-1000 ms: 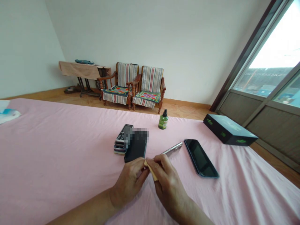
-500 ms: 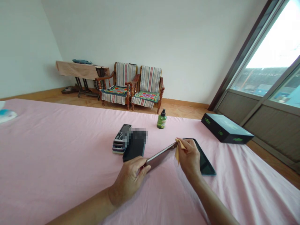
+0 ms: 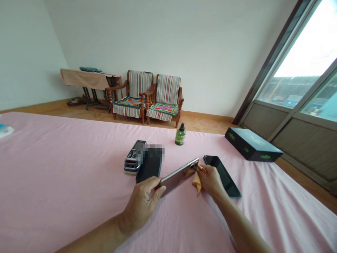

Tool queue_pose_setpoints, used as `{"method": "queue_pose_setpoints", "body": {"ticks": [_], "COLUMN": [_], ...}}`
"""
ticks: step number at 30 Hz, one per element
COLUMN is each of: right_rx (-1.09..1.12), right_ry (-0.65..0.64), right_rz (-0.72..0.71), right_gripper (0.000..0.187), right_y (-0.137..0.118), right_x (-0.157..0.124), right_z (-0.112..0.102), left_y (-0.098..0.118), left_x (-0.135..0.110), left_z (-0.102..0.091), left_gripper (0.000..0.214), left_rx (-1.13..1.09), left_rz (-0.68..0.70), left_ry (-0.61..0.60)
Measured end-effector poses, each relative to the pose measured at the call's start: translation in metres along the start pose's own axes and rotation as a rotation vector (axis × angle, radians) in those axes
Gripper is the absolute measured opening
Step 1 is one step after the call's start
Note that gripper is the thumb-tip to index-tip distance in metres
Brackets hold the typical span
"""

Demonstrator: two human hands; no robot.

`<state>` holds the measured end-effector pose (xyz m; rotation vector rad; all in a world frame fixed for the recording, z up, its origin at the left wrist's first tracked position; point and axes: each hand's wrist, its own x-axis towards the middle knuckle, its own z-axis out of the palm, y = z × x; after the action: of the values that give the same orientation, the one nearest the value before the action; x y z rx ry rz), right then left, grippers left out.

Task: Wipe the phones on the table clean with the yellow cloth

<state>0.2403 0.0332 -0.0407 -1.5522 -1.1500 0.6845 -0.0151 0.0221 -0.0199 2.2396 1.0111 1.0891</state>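
My left hand [image 3: 142,203] grips the near end of a dark smartphone [image 3: 179,175], holding it tilted above the pink cloth with its back facing me. My right hand [image 3: 210,180] pinches a small yellow cloth [image 3: 197,179] and presses it against the phone's far end. Another black phone [image 3: 222,175] lies flat just beyond my right hand. To the left sits a stack of phones, with a keypad handset [image 3: 134,154] on top and a black one [image 3: 149,168] beside it.
A green spray bottle [image 3: 180,135] stands behind the phones. A black box with green marks [image 3: 252,144] lies at the right on the pink tablecloth [image 3: 65,175]. Two striped armchairs [image 3: 147,98] and a side table stand by the far wall. A window fills the right.
Both hands were together at the near edge holding the yellow cloth; my left hand has since lifted the phone, and my right hand moved the cloth to its far end.
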Motion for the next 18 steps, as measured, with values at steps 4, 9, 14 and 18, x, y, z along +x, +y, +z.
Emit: {"method": "queue_pose_setpoints", "body": {"ticks": [4, 9, 14, 18], "right_rx": [0.118, 0.308, 0.432, 0.556], "right_ry": [-0.037, -0.127, -0.173, -0.172], "right_rz": [0.065, 0.154, 0.218, 0.269], "right_gripper": [0.033, 0.043, 0.048, 0.044], "right_y": [-0.005, -0.019, -0.030, -0.029], "right_x": [-0.006, -0.017, -0.022, -0.023], "right_z": [-0.002, -0.010, -0.013, -0.010], "left_y": [0.003, 0.009, 0.010, 0.006], "left_x": [0.002, 0.005, 0.008, 0.008], "left_z": [-0.004, -0.008, -0.009, -0.007], "left_gripper": [0.032, 0.035, 0.041, 0.038], "left_rx": [-0.120, -0.325, -0.492, -0.575], "left_rz": [-0.097, -0.188, -0.255, -0.270], "left_ry": [0.050, 0.083, 0.070, 0.041]}}
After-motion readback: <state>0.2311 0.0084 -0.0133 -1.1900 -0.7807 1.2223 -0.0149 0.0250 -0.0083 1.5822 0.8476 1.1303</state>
